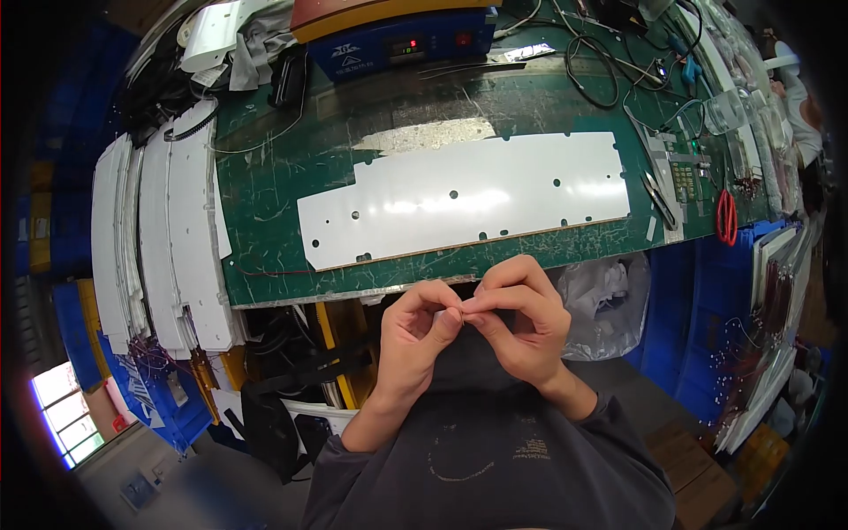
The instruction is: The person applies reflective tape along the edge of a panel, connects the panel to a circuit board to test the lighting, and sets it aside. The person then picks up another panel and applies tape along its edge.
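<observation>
My left hand (419, 334) and my right hand (523, 323) meet in front of my chest, just off the near edge of the bench. Thumb and forefinger of each are pinched, and the fingertips touch. Whatever sits between them is too small to make out. Beyond the hands, a long white panel (495, 196) with several round holes and small edge notches lies flat on the green bench mat (265, 168). A thin reddish wire (274, 272) runs from the panel's near left side across the mat.
A blue heating unit (402, 44) with a lit display stands at the back. Stacked white panels (181, 230) fill the left side. Tweezers (658, 201), red-handled scissors (726, 217) and a small circuit board (685, 177) lie right. A clear plastic bag (607, 309) hangs below the bench edge.
</observation>
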